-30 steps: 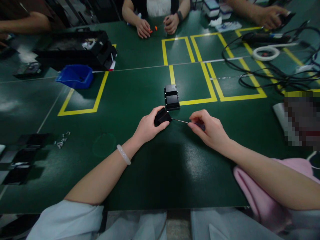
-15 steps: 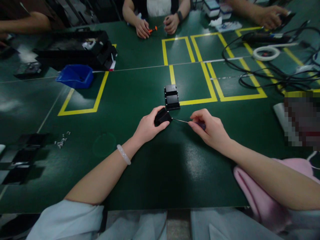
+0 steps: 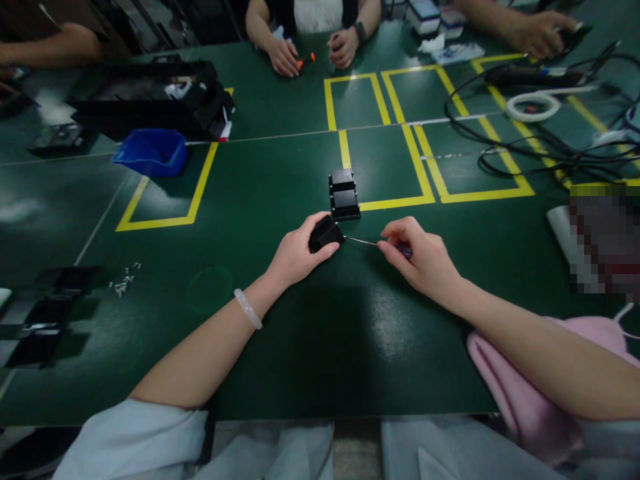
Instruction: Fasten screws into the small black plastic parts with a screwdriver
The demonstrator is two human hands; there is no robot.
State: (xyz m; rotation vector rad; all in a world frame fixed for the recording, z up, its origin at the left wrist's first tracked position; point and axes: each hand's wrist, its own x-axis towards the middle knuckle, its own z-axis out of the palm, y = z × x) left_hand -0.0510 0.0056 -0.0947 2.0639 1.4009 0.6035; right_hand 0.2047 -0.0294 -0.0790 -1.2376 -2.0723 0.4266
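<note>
My left hand (image 3: 299, 252) is closed around a small black block-shaped part (image 3: 326, 235), holding it on the green table. In my right hand (image 3: 417, 257) is a screwdriver (image 3: 363, 241); its thin metal shaft points left, and its tip meets the right corner of the black part at a small screw. My fingers cover most of the dark handle. Just beyond the held part stand two similar black parts (image 3: 344, 193) in a row, with small silver screws along their sides.
Loose screws (image 3: 123, 280) lie at left, near several black parts (image 3: 47, 313). A blue bin (image 3: 153, 152) stands before a black housing (image 3: 150, 93). Cables (image 3: 545, 143) and a white ring (image 3: 533, 107) lie at right, pink cloth (image 3: 520, 380) under my right forearm. Co-workers' hands (image 3: 343, 48) work across the table.
My hands, the black part and the screwdriver stay almost in place; my right fingers have shifted very slightly on the handle. Across the table, a co-worker's hands moved a little.
</note>
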